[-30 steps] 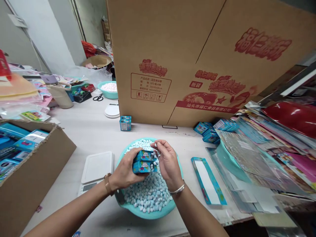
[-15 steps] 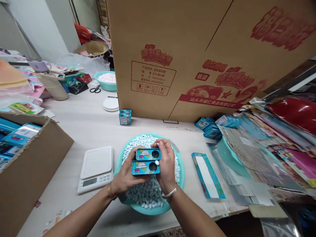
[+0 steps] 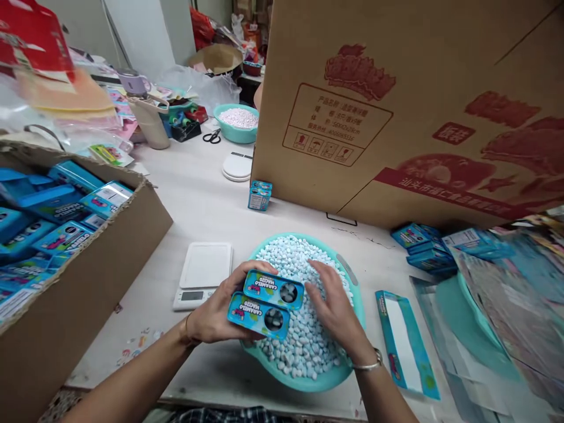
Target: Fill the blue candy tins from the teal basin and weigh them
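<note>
My left hand [image 3: 222,305] grips two small blue candy boxes, an upper one [image 3: 267,286] and a lower one [image 3: 251,314], side by side above the basin. Each has a round opening or window at its right end, with pale candies visible in it. My right hand [image 3: 332,302], a bracelet at its wrist, hovers over the candies with its fingers apart and nothing visible in them. Beneath both hands lies a turquoise basin [image 3: 359,305] full of pale blue and white candies [image 3: 304,346].
A white digital scale [image 3: 205,267] stands left of the basin. Further left, a cardboard carton [image 3: 110,252] holds several blue boxes. A flat blue box [image 3: 408,346] lies to the right. A large carton [image 3: 343,176] walls off the back, with a pair of boxes [image 3: 259,197] by its corner.
My right hand has drawn back from the boxes and opened over the candies. Candies now show in both round openings. My view has turned left.
</note>
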The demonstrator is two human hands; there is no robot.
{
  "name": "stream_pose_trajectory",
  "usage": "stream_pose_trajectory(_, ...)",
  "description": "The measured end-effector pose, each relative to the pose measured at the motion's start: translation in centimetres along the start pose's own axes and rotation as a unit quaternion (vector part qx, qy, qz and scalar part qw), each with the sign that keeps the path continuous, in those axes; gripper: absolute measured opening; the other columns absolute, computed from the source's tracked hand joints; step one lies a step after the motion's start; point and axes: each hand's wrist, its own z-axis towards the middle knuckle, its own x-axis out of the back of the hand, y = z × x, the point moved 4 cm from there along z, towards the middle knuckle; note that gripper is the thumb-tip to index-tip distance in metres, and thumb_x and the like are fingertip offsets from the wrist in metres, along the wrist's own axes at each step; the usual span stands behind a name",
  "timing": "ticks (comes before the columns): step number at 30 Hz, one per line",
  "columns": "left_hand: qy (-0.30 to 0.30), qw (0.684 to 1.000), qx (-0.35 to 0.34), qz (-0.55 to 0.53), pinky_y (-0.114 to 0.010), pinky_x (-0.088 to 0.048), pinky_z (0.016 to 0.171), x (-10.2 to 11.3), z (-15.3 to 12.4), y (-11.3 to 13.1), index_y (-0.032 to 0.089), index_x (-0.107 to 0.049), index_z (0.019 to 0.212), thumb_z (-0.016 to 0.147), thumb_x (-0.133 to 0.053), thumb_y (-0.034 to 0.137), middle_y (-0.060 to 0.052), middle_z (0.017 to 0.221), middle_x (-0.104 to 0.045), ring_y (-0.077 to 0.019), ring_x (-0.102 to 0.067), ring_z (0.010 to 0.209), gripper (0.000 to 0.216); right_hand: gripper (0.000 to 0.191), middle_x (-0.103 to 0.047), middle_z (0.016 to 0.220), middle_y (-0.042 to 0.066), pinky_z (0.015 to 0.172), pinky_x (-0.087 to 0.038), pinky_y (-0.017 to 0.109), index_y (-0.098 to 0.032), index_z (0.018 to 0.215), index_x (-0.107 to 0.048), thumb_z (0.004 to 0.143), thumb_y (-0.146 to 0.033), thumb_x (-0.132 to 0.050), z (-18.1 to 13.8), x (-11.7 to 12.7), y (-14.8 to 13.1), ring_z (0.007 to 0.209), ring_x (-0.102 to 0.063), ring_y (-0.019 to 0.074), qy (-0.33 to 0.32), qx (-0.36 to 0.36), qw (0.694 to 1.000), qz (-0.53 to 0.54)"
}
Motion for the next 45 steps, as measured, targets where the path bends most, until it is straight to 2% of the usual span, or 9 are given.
stream_pose_trajectory(3, 0.009, 0.999, 0.03, 0.019, -0.041, -0.038, 0.112, 0.4, -0.2, -0.1, 0.027, -0.044, 0.136, 0.067, -0.088, 0.028, -0.011, 0.136, -0.048, -0.033, -0.044, 0.134, 0.081, 0.046, -0.042, 0.15, 0.011, 0.109, -0.033, 0.058, -0.032, 0.137, -0.053, 0.094, -0.049, -0.054, -1.4, -2.1, -0.5, 0.138, -0.035, 0.0348, -0.105, 0.048, 0.986, -0.119)
stream_pose_trajectory(6, 0.016, 0.997, 0.056, 0.059, -0.037, -0.041, 0.109, 0.6, 0.1, 0.0, 0.027, -0.042, 0.137, 0.069, -0.086, 0.026, -0.01, 0.138, -0.048, -0.0303, -0.047, 0.132, 0.081, 0.031, -0.057, 0.124, 0.012, 0.094, -0.046, 0.045, -0.026, 0.116, -0.064, 0.098, -0.044, -0.046, -1.6, -2.6, -0.9, 0.112, -0.054, 0.0277, -0.096, 0.049, 0.988, -0.114)
stream_pose_trajectory(11, 0.065, 0.982, 0.093, 0.152, -0.034, -0.045, 0.104, -0.1, 1.4, 0.3, 0.026, -0.041, 0.137, 0.069, -0.085, 0.024, -0.008, 0.133, -0.053, -0.0269, -0.055, 0.122, 0.08, 0.027, -0.062, 0.083, 0.003, 0.069, -0.049, 0.031, -0.021, 0.085, -0.065, 0.092, -0.046, -0.057, 0.5, -1.4, 0.3, 0.078, -0.058, 0.0184, -0.055, -0.077, 0.984, 0.149)
stream_pose_trajectory(14, 0.088, 0.972, 0.095, 0.196, -0.037, -0.047, 0.102, -0.8, 2.4, 0.4, 0.024, -0.043, 0.135, 0.069, -0.083, 0.023, -0.008, 0.128, -0.056, -0.0271, -0.057, 0.117, 0.078, 0.028, -0.059, 0.074, -0.001, 0.046, -0.037, 0.021, -0.02, 0.086, -0.062, 0.083, -0.047, -0.069, 1.5, -0.4, 0.0, 0.055, -0.048, 0.0102, 0.004, -0.208, 0.88, 0.427)
stream_pose_trajectory(18, 0.105, 0.961, 0.081, 0.243, -0.045, -0.042, 0.109, -2.1, 3.6, -0.3, 0.022, -0.043, 0.137, 0.068, -0.081, 0.022, -0.011, 0.134, -0.054, -0.0305, -0.053, 0.125, 0.079, 0.023, -0.06, 0.075, -0.004, 0.043, -0.038, 0.017, -0.023, 0.09, -0.06, 0.079, -0.036, -0.075, 1.9, 1.1, -3.3, 0.053, -0.051, 0.0072, 0.126, -0.258, 0.699, 0.655)
stream_pose_trajectory(21, 0.106, 0.952, 0.064, 0.279, -0.049, -0.04, 0.111, -3.3, 4.5, -1.0, 0.02, -0.042, 0.137, 0.068, -0.08, 0.021, -0.013, 0.136, -0.053, -0.0318, -0.051, 0.127, 0.078, 0.017, -0.064, 0.08, -0.003, 0.061, -0.054, 0.024, -0.025, 0.09, -0.059, 0.081, -0.033, -0.071, 1.9, 1.8, -5.6, 0.072, -0.065, 0.0125, 0.219, -0.239, 0.649, 0.689)
stream_pose_trajectory(25, 0.098, 0.943, 0.047, 0.313, -0.051, -0.039, 0.112, -4.3, 5.3, -1.4, 0.02, -0.041, 0.137, 0.068, -0.078, 0.021, -0.013, 0.137, -0.053, -0.0323, -0.051, 0.128, 0.079, 0.017, -0.066, 0.086, -0.003, 0.086, -0.055, 0.034, -0.026, 0.094, -0.06, 0.083, -0.035, -0.069, 1.8, 2.0, -7.1, 0.092, -0.068, 0.0161, 0.282, -0.152, 0.683, 0.656)
stream_pose_trajectory(33, 0.086, 0.94, 0.017, 0.328, -0.052, -0.04, 0.111, -4.4, 5.7, -1.1, 0.022, -0.042, 0.136, 0.067, -0.08, 0.022, -0.013, 0.137, -0.054, -0.0326, -0.052, 0.128, 0.079, 0.014, -0.067, 0.085, -0.002, 0.084, -0.049, 0.03, -0.024, 0.094, -0.061, 0.089, -0.037, -0.064, 2.2, 2.6, -7.1, 0.087, -0.065, 0.0145, 0.271, -0.071, 0.768, 0.576)
stream_pose_trajectory(45, 0.066, 0.975, 0.079, 0.196, -0.044, -0.044, 0.108, -3.1, 5.8, -0.4, 0.02, -0.046, 0.135, 0.067, -0.083, 0.025, -0.011, 0.131, -0.059, -0.0303, -0.057, 0.122, 0.077, 0.015, -0.057, 0.079, -0.004, 0.086, -0.049, 0.033, -0.025, 0.089, -0.061, 0.082, -0.036, -0.069, 2.7, 2.4, -3.9, 0.08, -0.06, 0.014, 0.257, -0.115, 0.705, 0.651)
